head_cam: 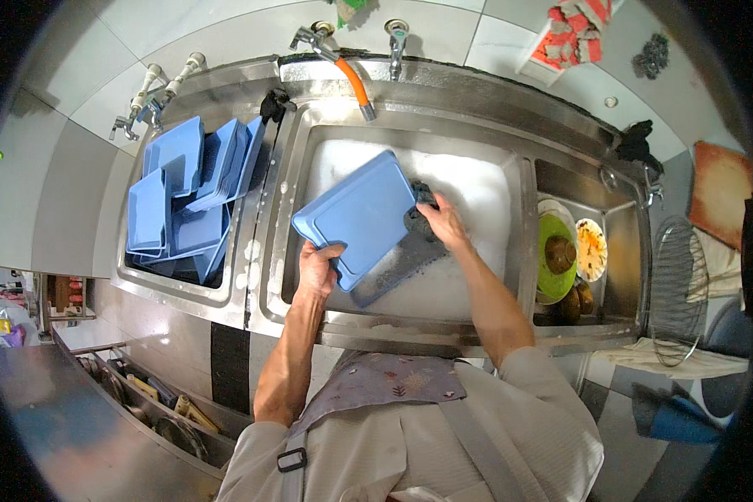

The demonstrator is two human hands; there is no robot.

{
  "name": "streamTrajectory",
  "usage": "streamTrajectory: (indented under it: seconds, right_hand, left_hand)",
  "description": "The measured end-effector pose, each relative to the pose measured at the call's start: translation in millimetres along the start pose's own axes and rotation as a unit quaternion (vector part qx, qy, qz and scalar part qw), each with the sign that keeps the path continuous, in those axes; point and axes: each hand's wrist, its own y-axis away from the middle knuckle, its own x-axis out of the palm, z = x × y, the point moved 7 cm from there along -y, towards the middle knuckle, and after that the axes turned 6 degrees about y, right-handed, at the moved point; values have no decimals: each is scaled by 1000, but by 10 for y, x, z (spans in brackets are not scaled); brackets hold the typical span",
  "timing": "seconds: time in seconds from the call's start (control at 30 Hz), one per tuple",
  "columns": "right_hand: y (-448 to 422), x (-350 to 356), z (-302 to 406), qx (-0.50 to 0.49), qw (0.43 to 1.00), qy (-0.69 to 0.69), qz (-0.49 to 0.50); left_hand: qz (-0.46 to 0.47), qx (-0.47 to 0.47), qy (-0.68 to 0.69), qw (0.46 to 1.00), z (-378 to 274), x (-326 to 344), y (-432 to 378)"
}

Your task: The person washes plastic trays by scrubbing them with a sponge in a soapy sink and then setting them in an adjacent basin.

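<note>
My left hand [319, 268] grips a blue plastic tray [361, 216] by its near left corner, thumb on the underside. The tray is tilted above the soapy water [477, 263] in the middle basin of a steel sink [270, 251], its flat bottom facing me. In my right hand [442, 221] is a dark scouring pad [419, 210], held at the tray's right edge. Another blue shape [392, 276] shows dimly under the water below the tray; I cannot tell whether it is a second tray or a reflection.
Several blue trays [194, 182] are heaped in the left basin. The right basin holds a green bowl [555, 276], a soiled white plate [591, 248] and other dishes. A faucet with an orange hose [352, 81] overhangs the middle basin. A wire basket [679, 288] stands at the right.
</note>
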Motion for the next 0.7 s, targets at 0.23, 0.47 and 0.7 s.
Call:
streamTrajectory:
  seconds: [0.23,0.47,0.7]
  right_hand:
    - [409,535,-37,-15,998,-56,-35]
    - [1367,630,720,-234,962,125,-59]
    - [1378,564,994,-378,884,271,56]
  left_hand:
    - [-19,-27,10,999,234,138,-127]
    - [-33,-10,119,992,362,157,-75]
    - [-53,-80,54,994,492,-5,2]
